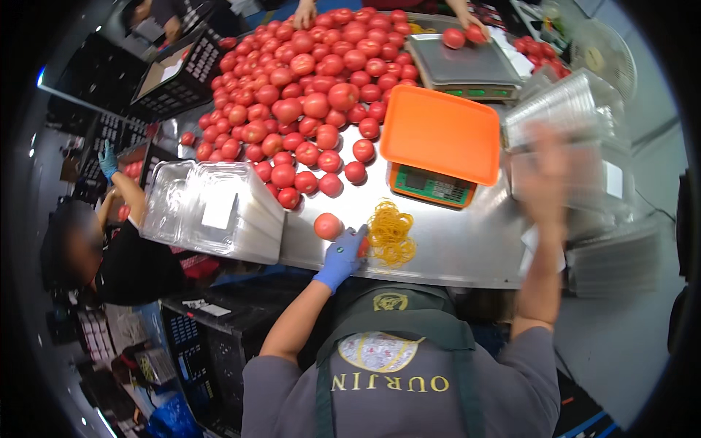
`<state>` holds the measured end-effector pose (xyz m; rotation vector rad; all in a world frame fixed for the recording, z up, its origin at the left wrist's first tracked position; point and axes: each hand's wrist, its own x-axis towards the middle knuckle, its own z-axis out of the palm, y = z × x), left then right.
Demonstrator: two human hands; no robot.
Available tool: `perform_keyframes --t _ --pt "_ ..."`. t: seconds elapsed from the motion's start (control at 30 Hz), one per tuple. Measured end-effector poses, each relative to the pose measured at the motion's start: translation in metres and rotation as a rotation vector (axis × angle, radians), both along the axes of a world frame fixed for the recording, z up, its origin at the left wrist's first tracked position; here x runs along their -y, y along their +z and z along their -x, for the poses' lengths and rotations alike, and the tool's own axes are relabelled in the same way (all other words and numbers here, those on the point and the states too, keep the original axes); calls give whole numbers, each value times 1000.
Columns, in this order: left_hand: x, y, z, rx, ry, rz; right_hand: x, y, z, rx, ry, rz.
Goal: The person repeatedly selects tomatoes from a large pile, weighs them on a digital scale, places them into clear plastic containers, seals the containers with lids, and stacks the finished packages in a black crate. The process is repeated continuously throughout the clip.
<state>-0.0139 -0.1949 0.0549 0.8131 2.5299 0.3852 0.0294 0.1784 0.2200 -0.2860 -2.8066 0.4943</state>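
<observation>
My left hand (pixel 342 258), in a blue glove, rests at the near edge of the metal table. Its fingers curl round a tomato (pixel 363 247), which is mostly hidden by the hand. Another tomato (pixel 328 226) sits just beyond that hand, close to its fingers. Yellow rubber bands (pixel 392 233) lie in a loose heap right beside it. My bare right hand (pixel 546 171) is smeared by motion at the stack of clear plastic boxes (pixel 558 109) on the right; its fingers cannot be made out. Between the two stands a scale with an orange tray (pixel 440 135).
A large pile of tomatoes (pixel 314 80) covers the far left of the table. Clear lidded boxes (pixel 212 208) stand at the left edge. Across the table, another person's hand (pixel 467 25) touches a tomato on a second scale (pixel 464 62). A fan (pixel 602 62) stands far right.
</observation>
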Motion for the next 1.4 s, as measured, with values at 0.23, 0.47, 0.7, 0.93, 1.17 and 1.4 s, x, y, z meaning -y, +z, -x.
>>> perform_keyframes --t 0.23,0.47,0.7,0.93,1.17,1.4 --pt "-6 -23 -4 238 304 -322 -204 82 -14 -157 -343 -414" --pt "3 -10 51 1427 893 -1601 -256 62 -8 -96 -396 33" --pt "10 22 88 1493 709 -1725 -230 70 7 -127 -448 25" --pt "-41 33 109 1411 600 -1740 -238 77 4 -57 -445 206" --pt "-207 39 169 -202 -226 -925 -269 63 4 -128 -517 88" --pt "-187 45 145 -211 -53 -906 -297 78 -7 38 -466 -111"
